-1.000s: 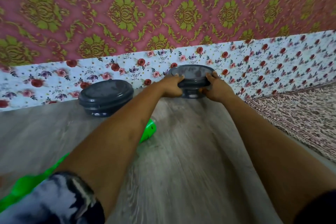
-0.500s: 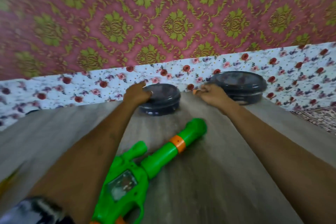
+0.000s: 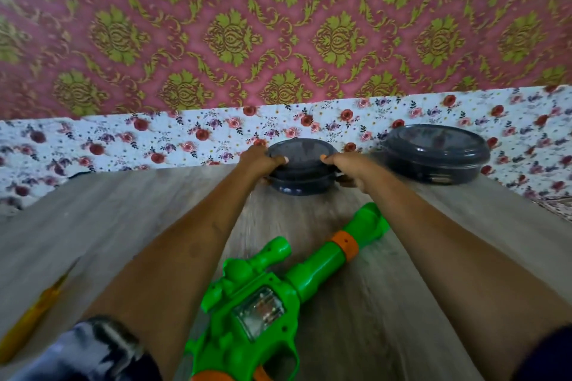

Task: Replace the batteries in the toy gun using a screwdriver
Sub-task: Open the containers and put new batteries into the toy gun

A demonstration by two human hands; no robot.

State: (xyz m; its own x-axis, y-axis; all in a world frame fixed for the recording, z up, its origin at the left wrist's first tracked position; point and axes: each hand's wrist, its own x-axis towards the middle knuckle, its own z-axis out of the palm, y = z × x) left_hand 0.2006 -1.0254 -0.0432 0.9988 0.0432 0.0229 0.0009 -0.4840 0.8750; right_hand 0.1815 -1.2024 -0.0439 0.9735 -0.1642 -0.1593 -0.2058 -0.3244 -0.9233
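Far left, near the front left corner of the wooden floor (image 3: pixel 402 303), a yellow screwdriver (image 3: pixel 29 318) lies slanted, blurred and untouched. Moving in, the left hand (image 3: pixel 258 161) is stretched out to the back edge, fingers curled around the left side of a small dark lidded container (image 3: pixel 301 164), thumb on the lid. Below the arms, the green toy gun (image 3: pixel 266 297) lies flat in the middle of the floor, running from the front edge, its orange-ringed barrel angling up to the right, tip under the right forearm. No hand on it. The right hand (image 3: pixel 346 165) mirrors the left, closed on the container's right side. Further right, a second, larger dark container (image 3: pixel 436 155) sits lidded against the flowered skirting (image 3: pixel 154 145), just beside the held one, free of both hands.
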